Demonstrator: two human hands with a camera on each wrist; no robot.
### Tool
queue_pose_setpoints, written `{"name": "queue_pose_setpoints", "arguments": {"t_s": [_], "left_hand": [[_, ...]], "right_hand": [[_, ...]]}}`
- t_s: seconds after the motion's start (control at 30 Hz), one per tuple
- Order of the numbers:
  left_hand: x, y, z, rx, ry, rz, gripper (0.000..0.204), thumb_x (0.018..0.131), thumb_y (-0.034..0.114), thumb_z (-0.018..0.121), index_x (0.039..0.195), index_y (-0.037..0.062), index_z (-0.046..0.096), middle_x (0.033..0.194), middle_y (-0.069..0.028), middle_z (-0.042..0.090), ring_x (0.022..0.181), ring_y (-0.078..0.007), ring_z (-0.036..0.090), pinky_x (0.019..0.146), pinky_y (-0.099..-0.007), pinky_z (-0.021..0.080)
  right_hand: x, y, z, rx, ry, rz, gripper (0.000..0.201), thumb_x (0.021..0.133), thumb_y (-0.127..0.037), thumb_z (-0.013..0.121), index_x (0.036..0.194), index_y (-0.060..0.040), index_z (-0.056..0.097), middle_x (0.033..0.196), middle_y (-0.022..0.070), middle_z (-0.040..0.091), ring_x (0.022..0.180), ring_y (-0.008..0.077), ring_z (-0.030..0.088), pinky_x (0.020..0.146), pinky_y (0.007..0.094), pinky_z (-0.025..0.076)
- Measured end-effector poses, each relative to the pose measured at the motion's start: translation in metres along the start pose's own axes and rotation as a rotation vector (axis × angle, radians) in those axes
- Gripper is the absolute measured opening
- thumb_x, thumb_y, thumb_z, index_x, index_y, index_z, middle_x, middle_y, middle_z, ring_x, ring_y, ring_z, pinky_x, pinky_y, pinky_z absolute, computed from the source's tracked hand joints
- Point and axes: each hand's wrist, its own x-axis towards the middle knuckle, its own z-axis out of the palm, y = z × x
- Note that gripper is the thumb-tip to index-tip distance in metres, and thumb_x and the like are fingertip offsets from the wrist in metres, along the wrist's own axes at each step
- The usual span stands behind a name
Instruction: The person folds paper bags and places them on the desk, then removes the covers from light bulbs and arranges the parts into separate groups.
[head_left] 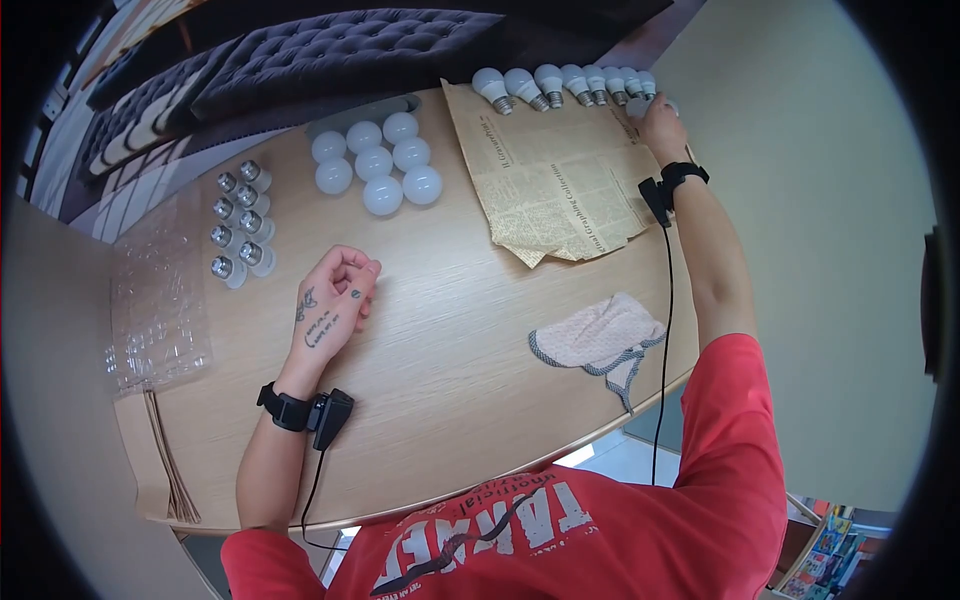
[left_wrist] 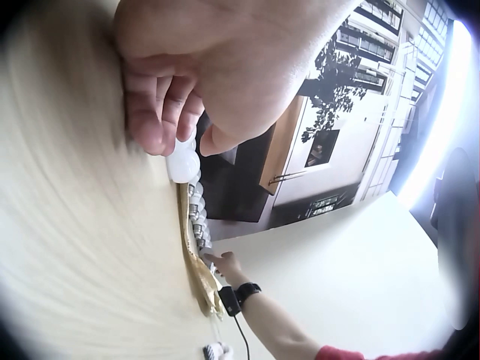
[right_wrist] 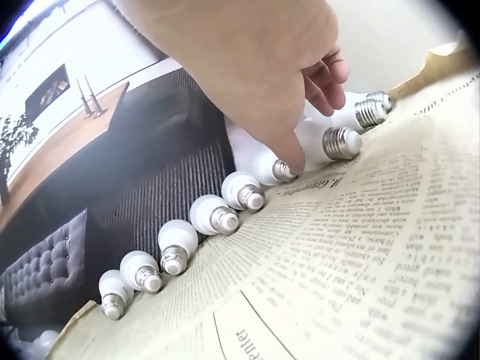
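My right hand [head_left: 655, 115] reaches to the far right end of a row of white light bulbs [head_left: 565, 85] lying along the top edge of a crumpled newspaper [head_left: 560, 185]. In the right wrist view the hand [right_wrist: 307, 124] curls over one bulb [right_wrist: 251, 157], the thumb on its neck, beside the other bulbs of the row [right_wrist: 210, 214] on the newspaper [right_wrist: 360, 262]. My left hand [head_left: 355, 280] rests on the wooden table [head_left: 450, 340] with fingers loosely curled, holding nothing; the left wrist view shows the same hand [left_wrist: 176, 124].
Several white bulbs [head_left: 375, 160] stand grouped at the table's back middle. More bulbs with metal bases up [head_left: 240, 225] sit at the left beside clear plastic packaging [head_left: 160, 295]. A pink cloth [head_left: 600, 335] lies near the right front edge. A dark tufted sofa [head_left: 340, 50] stands behind.
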Motion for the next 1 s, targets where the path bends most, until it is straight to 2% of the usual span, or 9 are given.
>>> {"name": "queue_pose_setpoints", "arguments": {"t_s": [0.43, 0.63, 0.73, 0.83, 0.93, 1.0], "left_hand": [[0.001, 0.0, -0.001, -0.002, -0.005, 0.01, 0.017, 0.098, 0.022, 0.066, 0.101, 0.0063, 0.061, 0.07, 0.0038, 0.056, 0.057, -0.003, 0.051, 0.046, -0.0192, 0.041], [0.002, -0.003, -0.002, 0.031, -0.008, 0.011, 0.02, 0.097, 0.025, 0.066, 0.101, 0.0064, 0.061, 0.07, 0.0041, 0.057, 0.057, -0.0034, 0.052, 0.046, -0.0197, 0.042], [0.002, -0.003, -0.003, 0.054, -0.012, 0.022, 0.022, 0.096, 0.027, 0.067, 0.1, 0.0064, 0.061, 0.07, 0.0035, 0.057, 0.056, -0.0039, 0.052, 0.046, -0.0204, 0.042], [0.003, -0.006, -0.003, 0.057, -0.012, 0.041, 0.023, 0.095, 0.028, 0.067, 0.099, 0.0059, 0.062, 0.07, 0.0026, 0.058, 0.055, -0.0047, 0.052, 0.047, -0.0215, 0.043], [0.003, -0.008, -0.003, 0.074, -0.001, 0.06, 0.024, 0.095, 0.028, 0.067, 0.099, 0.0051, 0.063, 0.07, 0.0016, 0.058, 0.055, -0.0057, 0.053, 0.047, -0.0229, 0.043], [0.003, -0.007, -0.003, 0.091, 0.005, 0.064, 0.024, 0.095, 0.029, 0.067, 0.098, 0.0048, 0.063, 0.069, 0.0011, 0.059, 0.055, -0.0064, 0.053, 0.049, -0.024, 0.043]], "right_hand": [[0.004, 0.003, 0.014, 0.023, -0.01, 0.018, 0.054, 0.086, -0.026, 0.067, 0.127, 0.0031, 0.046, 0.115, 0.0287, 0.067, 0.105, 0.0436, 0.067, 0.09, 0.0513, 0.055], [-0.017, -0.018, -0.01, 0.164, 0.124, 0.011, 0.061, 0.084, -0.024, 0.067, 0.137, -0.0035, 0.045, 0.118, 0.0294, 0.066, 0.108, 0.0452, 0.065, 0.091, 0.0523, 0.053], [-0.029, -0.033, -0.026, 0.311, 0.197, -0.107, 0.068, 0.083, -0.025, 0.069, 0.143, -0.0099, 0.042, 0.121, 0.0278, 0.065, 0.111, 0.0457, 0.063, 0.092, 0.0514, 0.052], [-0.048, -0.052, -0.041, 0.491, 0.263, -0.263, 0.069, 0.081, -0.026, 0.073, 0.143, -0.0136, 0.046, 0.122, 0.0244, 0.066, 0.111, 0.042, 0.065, 0.093, 0.0476, 0.052], [-0.085, -0.091, -0.068, 0.678, 0.288, -0.368, 0.067, 0.079, -0.027, 0.079, 0.139, -0.0136, 0.052, 0.118, 0.0186, 0.068, 0.104, 0.0328, 0.069, 0.089, 0.0403, 0.054], [-0.118, -0.118, -0.087, 0.817, 0.198, -0.398, 0.063, 0.078, -0.029, 0.082, 0.133, -0.0125, 0.056, 0.113, 0.0153, 0.069, 0.099, 0.0267, 0.07, 0.085, 0.0363, 0.054]]}}
